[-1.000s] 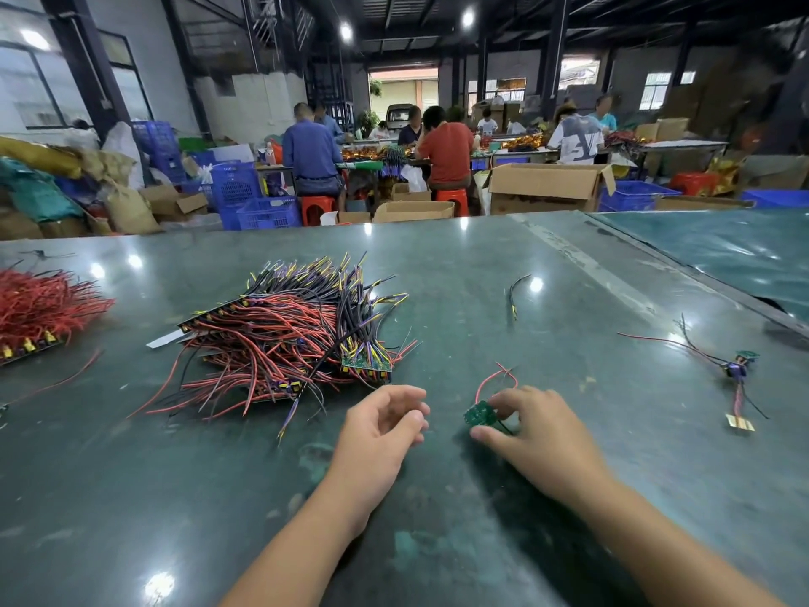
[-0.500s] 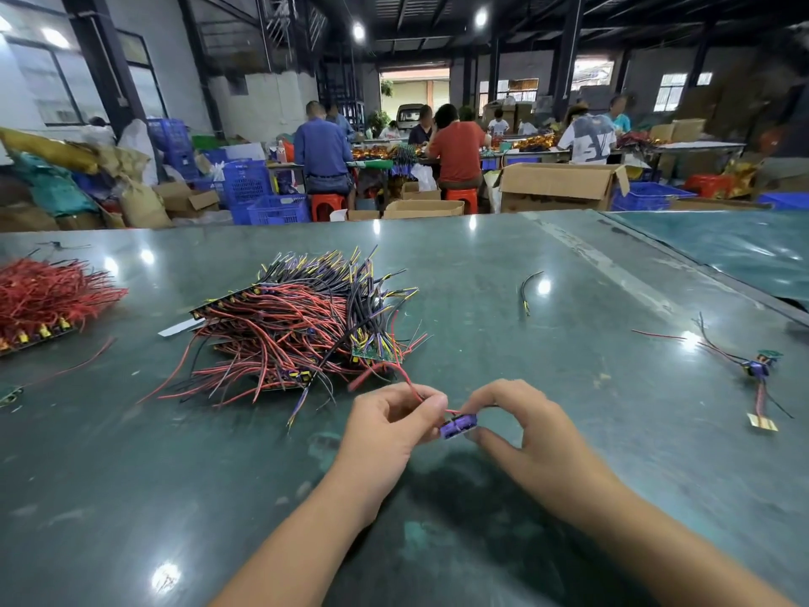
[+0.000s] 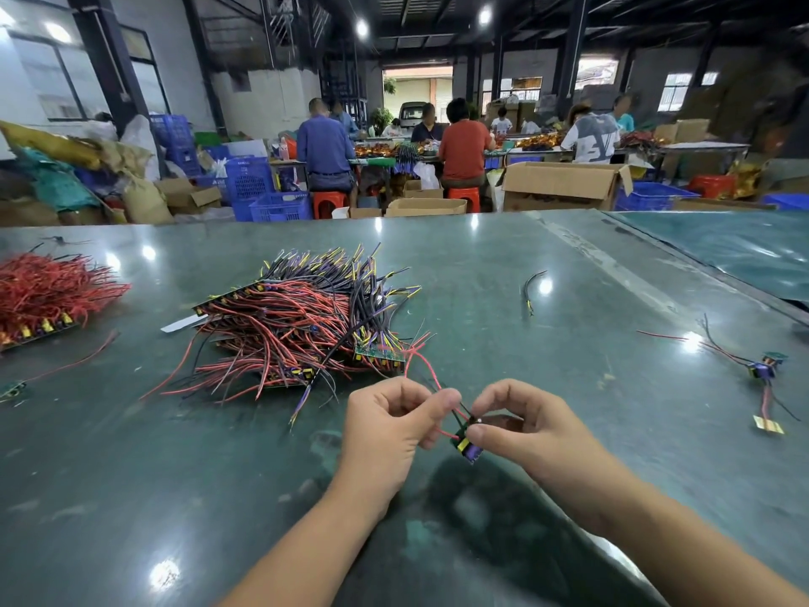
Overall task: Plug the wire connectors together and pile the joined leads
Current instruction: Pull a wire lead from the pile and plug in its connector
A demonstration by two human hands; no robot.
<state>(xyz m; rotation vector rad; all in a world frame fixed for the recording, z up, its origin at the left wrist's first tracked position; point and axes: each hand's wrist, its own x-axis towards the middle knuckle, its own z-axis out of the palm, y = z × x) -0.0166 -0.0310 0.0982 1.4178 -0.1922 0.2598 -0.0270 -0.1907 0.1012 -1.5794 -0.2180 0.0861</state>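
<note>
The joining step is in hand: the left hand (image 3: 389, 424) pinches the red lead (image 3: 420, 365), the right hand (image 3: 521, 427) pinches the small connector (image 3: 467, 446), both just above the table (image 3: 481, 278). Next, I think, comes aligning and pressing them together, then laying it on the wire pile (image 3: 297, 326).

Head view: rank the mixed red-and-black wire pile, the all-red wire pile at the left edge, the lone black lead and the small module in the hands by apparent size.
1. Mixed red-and-black wire pile.
2. All-red wire pile, though the frame edge cuts it off, so its full extent is unsure.
3 and 4. Lone black lead and small module look alike; the module is nearer the camera, so no ranking.
</note>
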